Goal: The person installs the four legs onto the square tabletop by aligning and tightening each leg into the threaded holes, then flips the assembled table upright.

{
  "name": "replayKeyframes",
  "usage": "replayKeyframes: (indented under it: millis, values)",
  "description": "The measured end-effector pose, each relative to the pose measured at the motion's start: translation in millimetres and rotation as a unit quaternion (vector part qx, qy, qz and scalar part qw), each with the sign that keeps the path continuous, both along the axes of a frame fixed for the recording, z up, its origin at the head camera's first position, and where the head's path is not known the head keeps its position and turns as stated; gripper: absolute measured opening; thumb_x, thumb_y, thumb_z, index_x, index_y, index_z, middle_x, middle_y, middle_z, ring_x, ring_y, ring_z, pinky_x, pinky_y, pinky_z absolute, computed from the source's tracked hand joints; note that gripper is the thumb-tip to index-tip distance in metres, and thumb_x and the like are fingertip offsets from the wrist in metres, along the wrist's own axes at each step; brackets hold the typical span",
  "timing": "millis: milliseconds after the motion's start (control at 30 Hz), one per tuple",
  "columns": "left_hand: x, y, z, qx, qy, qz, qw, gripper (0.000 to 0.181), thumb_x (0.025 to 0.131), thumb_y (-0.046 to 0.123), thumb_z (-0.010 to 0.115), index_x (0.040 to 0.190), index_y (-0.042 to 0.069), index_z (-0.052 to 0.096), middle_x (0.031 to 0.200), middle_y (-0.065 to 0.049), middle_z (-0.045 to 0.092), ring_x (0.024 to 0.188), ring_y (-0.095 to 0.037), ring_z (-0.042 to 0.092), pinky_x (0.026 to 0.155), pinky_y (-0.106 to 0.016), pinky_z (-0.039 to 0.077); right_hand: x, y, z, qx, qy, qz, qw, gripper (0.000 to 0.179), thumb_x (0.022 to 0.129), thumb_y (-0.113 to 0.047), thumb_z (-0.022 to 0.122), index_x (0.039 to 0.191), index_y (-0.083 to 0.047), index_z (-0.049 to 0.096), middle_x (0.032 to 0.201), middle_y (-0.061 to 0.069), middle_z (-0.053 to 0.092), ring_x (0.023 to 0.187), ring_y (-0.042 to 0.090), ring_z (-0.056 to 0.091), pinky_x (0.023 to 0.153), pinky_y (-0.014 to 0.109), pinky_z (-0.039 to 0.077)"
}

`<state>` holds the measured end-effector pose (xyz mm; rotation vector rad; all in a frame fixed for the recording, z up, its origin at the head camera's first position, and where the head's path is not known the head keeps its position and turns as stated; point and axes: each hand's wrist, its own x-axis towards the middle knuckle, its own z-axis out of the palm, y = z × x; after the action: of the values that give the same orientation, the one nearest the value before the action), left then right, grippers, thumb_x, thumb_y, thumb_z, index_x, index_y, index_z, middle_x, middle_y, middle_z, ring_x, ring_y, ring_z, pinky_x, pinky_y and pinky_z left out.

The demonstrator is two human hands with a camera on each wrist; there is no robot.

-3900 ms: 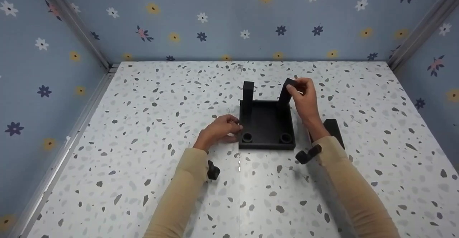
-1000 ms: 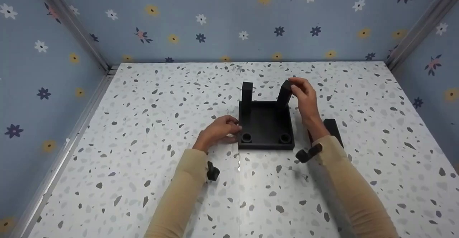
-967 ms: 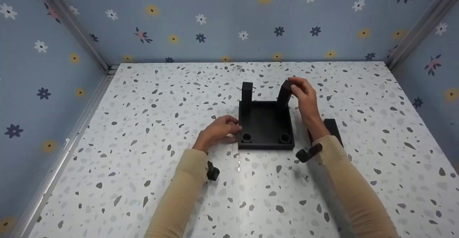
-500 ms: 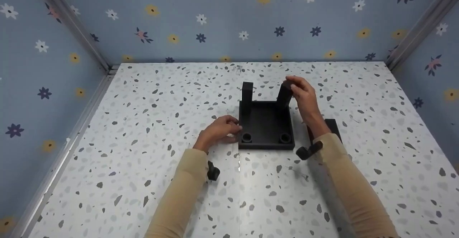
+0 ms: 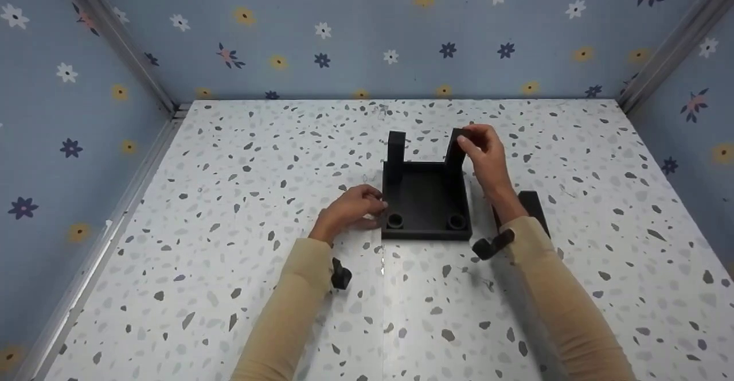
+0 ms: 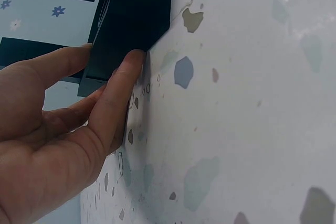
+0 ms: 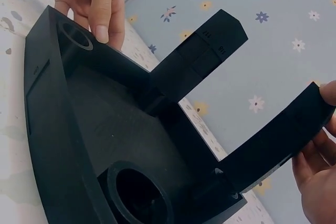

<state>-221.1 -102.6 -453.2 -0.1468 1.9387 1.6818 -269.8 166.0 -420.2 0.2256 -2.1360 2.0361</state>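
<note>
Black square base [image 5: 427, 200] sits mid-counter [image 5: 229, 197], two posts upright at its far corners. Your right hand [image 5: 487, 154] pinches the top of the right post [image 5: 457, 146]. Your left hand [image 5: 351, 209], fingers nearly straight, presses the base's left wall.

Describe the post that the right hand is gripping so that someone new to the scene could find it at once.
On the speckled white table lies a square black tray with two upright posts at its far corners. The gripped post is the far right one, pinched at its top by the right hand; the far left post stands untouched.
</note>
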Motion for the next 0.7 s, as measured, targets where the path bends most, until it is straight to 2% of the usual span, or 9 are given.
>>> replayKeyframes:
  millis: [200, 300, 567, 700]
  values:
    - [-0.6, 0.0, -0.8, -0.009, 0.0, -0.002, 1.0, 0.037, 0.091, 0.008, 0.061, 0.125, 0.001, 0.049, 0.112, -0.013, 0.057, 0.093, -0.02, 0.061, 0.082, -0.028, 0.057, 14.4, -9.1, 15.8, 0.041, -0.006, -0.027, 0.9988, 0.038, 0.092, -0.016, 0.062, 0.121, 0.005, 0.049, 0.107, 0.002, 0.054, 0.104, 0.014, 0.052, 0.092, 0.028, 0.041]
    - [-0.9, -0.2, -1.4, -0.015, 0.002, -0.005, 0.9999, 0.036, 0.091, 0.009, 0.061, 0.125, 0.002, 0.05, 0.111, -0.012, 0.058, 0.094, -0.02, 0.061, 0.082, -0.028, 0.056, 14.5, -9.9, 16.2, 0.046, -0.01, -0.037, 0.9982, 0.038, 0.091, -0.017, 0.065, 0.12, 0.004, 0.05, 0.108, 0.003, 0.055, 0.105, 0.015, 0.052, 0.096, 0.032, 0.042]
    - [-1.7, -0.5, -2.4, -0.022, 0.006, -0.008, 0.9997, 0.036, 0.092, 0.01, 0.062, 0.124, 0.002, 0.051, 0.111, -0.012, 0.059, 0.093, -0.019, 0.061, 0.082, -0.028, 0.056, -1.1, -2.4, -4.4, 0.027, -0.002, -0.04, 0.9988, 0.04, 0.089, -0.019, 0.068, 0.121, -0.001, 0.052, 0.113, 0.003, 0.056, 0.108, 0.016, 0.053, 0.101, 0.035, 0.042]
    - [-2.1, -0.5, -2.4, -0.009, -0.002, -0.005, 0.9999, 0.035, 0.091, 0.008, 0.061, 0.124, 0.001, 0.05, 0.11, -0.012, 0.058, 0.092, -0.019, 0.061, 0.083, -0.029, 0.056, -3.7, -0.1, -7.6, 0.016, 0.015, -0.032, 0.9992, 0.038, 0.096, -0.022, 0.059, 0.125, 0.0, 0.051, 0.119, 0.007, 0.054, 0.11, 0.015, 0.053, 0.1, 0.034, 0.043]
